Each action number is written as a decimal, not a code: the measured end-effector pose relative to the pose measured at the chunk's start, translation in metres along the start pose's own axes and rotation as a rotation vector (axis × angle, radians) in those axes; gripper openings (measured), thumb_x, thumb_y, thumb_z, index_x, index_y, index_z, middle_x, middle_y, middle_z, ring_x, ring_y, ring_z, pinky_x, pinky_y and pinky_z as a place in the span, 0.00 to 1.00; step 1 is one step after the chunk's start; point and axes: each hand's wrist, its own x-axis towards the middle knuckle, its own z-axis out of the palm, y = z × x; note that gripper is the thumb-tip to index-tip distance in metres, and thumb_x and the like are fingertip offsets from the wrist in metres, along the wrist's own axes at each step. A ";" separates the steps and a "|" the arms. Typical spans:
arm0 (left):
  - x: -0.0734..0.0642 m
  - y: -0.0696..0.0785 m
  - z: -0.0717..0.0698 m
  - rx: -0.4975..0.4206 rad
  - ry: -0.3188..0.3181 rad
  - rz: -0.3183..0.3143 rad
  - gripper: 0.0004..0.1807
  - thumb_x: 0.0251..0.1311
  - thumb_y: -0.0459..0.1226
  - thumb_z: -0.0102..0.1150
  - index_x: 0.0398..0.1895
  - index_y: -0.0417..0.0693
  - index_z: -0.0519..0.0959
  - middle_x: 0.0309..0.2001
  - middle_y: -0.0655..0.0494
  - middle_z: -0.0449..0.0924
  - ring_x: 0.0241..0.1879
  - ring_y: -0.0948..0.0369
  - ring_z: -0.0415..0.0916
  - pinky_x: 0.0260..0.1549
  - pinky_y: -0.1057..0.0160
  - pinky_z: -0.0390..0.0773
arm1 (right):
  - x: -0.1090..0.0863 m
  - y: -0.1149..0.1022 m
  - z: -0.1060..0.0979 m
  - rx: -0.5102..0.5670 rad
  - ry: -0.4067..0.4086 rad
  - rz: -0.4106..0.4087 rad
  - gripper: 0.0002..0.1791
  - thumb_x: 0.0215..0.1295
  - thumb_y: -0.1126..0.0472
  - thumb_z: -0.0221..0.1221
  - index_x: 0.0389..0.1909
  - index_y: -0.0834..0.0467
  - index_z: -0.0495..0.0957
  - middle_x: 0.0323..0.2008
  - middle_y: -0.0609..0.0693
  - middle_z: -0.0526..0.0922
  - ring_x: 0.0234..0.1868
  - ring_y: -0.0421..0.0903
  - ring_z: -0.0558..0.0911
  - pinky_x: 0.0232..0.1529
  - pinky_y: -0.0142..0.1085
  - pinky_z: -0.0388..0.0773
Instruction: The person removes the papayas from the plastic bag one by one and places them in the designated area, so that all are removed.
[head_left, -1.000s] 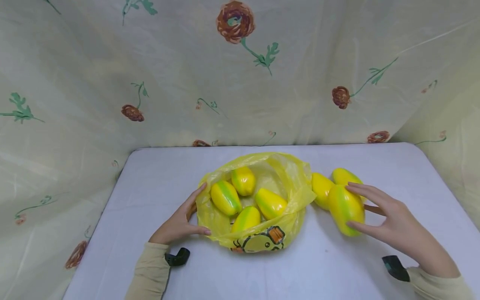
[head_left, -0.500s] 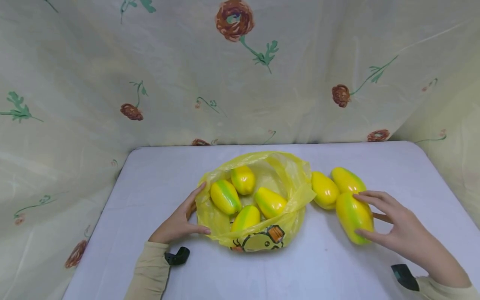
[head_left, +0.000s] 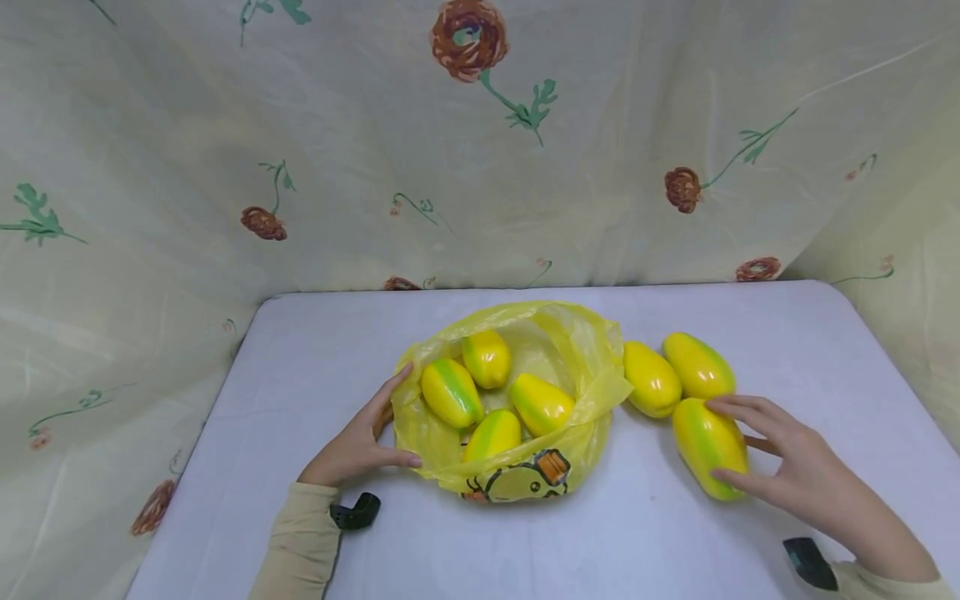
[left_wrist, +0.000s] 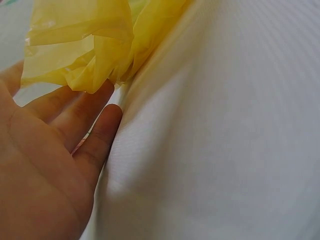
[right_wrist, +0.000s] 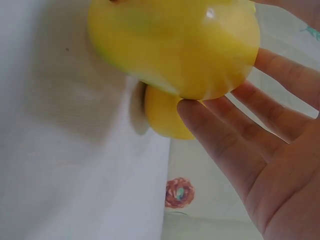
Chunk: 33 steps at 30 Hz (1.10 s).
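Note:
A yellow plastic bag [head_left: 600, 417] with a cartoon print stands open-mouthed mid-table, several shiny yellow papayas with green stripes, such as one papaya [head_left: 452, 394], inside it. My left hand [head_left: 356, 446] rests against the bag's left side, thumb toward the front; its fingers [left_wrist: 95, 145] lie fairly straight along the plastic in the left wrist view. To the right of the bag, my right hand [head_left: 795, 467] holds a papaya [head_left: 705, 446] between thumb and fingers, close over the tablecloth. In the right wrist view, that papaya [right_wrist: 175, 45] has fingertips at its side and underside.
Two more papayas lie just behind the held one: the left papaya [head_left: 651, 379] beside the bag's rim, the right papaya [head_left: 697, 365] near it. A white cloth covers the table [head_left: 525, 550]. Behind it hangs a flower-patterned curtain [head_left: 585, 167].
My right hand has moved right and toward me with its papaya, away from the two loose papayas, then slightly lower. The left hand and the bag have stayed in place.

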 end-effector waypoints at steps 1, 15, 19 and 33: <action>0.000 0.000 0.000 -0.001 -0.001 0.001 0.68 0.46 0.42 0.84 0.83 0.77 0.45 0.86 0.56 0.37 0.85 0.48 0.37 0.81 0.38 0.43 | 0.000 0.000 0.001 -0.001 -0.001 0.001 0.47 0.45 0.57 0.82 0.69 0.57 0.73 0.67 0.63 0.72 0.62 0.67 0.74 0.46 0.54 0.87; 0.000 0.000 0.000 0.010 0.004 0.006 0.68 0.46 0.42 0.84 0.83 0.76 0.45 0.86 0.56 0.38 0.85 0.48 0.36 0.81 0.37 0.43 | -0.003 0.001 0.010 -0.020 0.019 -0.006 0.45 0.44 0.58 0.82 0.67 0.59 0.75 0.66 0.63 0.74 0.62 0.66 0.75 0.48 0.54 0.86; 0.000 0.000 0.000 0.008 0.002 0.006 0.68 0.46 0.42 0.84 0.83 0.76 0.45 0.86 0.56 0.38 0.85 0.48 0.37 0.81 0.38 0.43 | -0.003 0.003 0.011 -0.029 0.017 0.001 0.46 0.46 0.56 0.82 0.67 0.59 0.74 0.67 0.64 0.74 0.62 0.67 0.75 0.48 0.54 0.86; 0.001 -0.002 0.000 0.008 -0.003 0.010 0.68 0.46 0.42 0.84 0.83 0.77 0.45 0.86 0.56 0.37 0.85 0.48 0.38 0.81 0.38 0.44 | -0.004 0.002 0.008 -0.059 0.021 0.035 0.44 0.51 0.52 0.79 0.69 0.58 0.74 0.67 0.64 0.74 0.61 0.66 0.78 0.48 0.54 0.86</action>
